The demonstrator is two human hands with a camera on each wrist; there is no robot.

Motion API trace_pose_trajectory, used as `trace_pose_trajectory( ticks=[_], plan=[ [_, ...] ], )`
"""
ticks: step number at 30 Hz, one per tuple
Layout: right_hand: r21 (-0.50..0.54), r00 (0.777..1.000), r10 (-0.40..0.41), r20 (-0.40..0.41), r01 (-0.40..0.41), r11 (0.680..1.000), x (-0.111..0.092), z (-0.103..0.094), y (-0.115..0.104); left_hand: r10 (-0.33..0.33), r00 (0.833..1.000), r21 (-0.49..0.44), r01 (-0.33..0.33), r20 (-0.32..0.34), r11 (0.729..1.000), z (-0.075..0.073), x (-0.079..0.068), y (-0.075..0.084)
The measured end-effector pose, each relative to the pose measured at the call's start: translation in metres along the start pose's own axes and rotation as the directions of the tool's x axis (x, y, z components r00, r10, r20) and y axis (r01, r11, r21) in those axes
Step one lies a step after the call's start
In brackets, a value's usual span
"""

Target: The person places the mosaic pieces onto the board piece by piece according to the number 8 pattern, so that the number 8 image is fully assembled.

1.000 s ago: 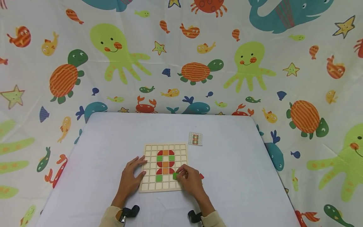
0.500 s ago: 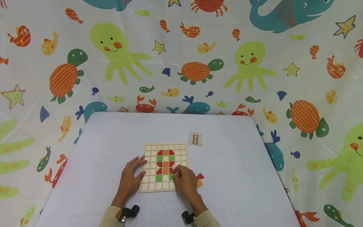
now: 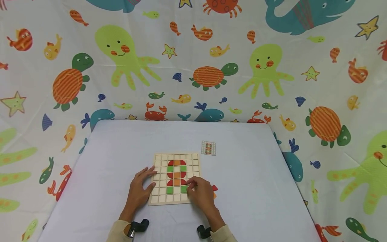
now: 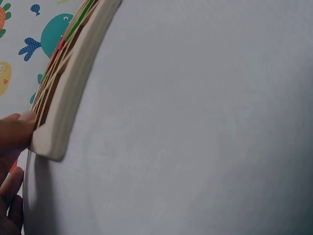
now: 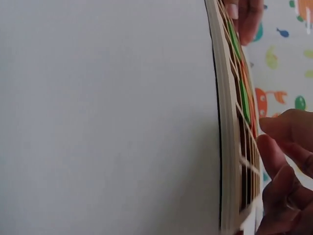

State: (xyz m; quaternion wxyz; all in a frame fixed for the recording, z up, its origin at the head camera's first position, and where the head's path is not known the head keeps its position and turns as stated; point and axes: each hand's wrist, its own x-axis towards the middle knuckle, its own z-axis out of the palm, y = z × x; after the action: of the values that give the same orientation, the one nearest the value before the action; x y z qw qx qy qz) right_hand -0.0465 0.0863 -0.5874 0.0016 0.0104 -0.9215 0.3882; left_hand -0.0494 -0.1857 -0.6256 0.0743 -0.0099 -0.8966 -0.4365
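A wooden grid board [image 3: 160,199] lies on the table with red, orange and green tiles set in its middle columns. My left hand [image 3: 139,191] rests against the board's left edge, thumb and fingers spread; in the left wrist view the thumb [image 4: 17,132] touches the near corner of the rim. Over the board's right side is my right hand [image 3: 202,194], its fingertips beside a green tile [image 3: 184,189] that sits in the lower row. Its bent thumb and index finger [image 5: 288,126] hold nothing that I can see in the right wrist view.
Right of the board, a loose red piece [image 3: 215,187] and an orange piece [image 3: 215,195] lie partly hidden behind the right hand. A small pattern card [image 3: 208,148] lies beyond the board's far right corner. White cloth covers the table [image 3: 257,168].
The right hand brought the green tile left into the lower row, let it go, and drew back slightly right. My left hand stayed at the board's edge.
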Motion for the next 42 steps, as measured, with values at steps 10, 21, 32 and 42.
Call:
trace_pose_trajectory(
  ticks=[10, 21, 32, 42],
  plan=[
    [0.019, 0.988, 0.122, -0.092, -0.121, 0.992, -0.003, -0.042, 0.035, -0.009, 1.000, 0.001, 0.009, 0.002, 1.000, 0.001, -0.001, -0.001],
    [-0.090, 0.971, 0.215, -0.104, -0.224, 0.970, -0.012, -0.057, 0.063, 0.007, 1.000, -0.006, -0.007, -0.005, 1.000, -0.001, -0.001, 0.000],
    [0.047, 0.972, 0.210, -0.100, -0.207, 0.977, -0.010, -0.051, 0.055, 0.013, 1.000, 0.001, -0.013, -0.004, 1.000, 0.001, 0.000, 0.000],
    [0.186, 0.991, 0.125, -0.052, -0.113, 0.976, -0.013, -0.029, 0.024, 0.005, 1.000, -0.001, -0.005, 0.005, 1.000, 0.000, -0.001, 0.002]
  ],
)
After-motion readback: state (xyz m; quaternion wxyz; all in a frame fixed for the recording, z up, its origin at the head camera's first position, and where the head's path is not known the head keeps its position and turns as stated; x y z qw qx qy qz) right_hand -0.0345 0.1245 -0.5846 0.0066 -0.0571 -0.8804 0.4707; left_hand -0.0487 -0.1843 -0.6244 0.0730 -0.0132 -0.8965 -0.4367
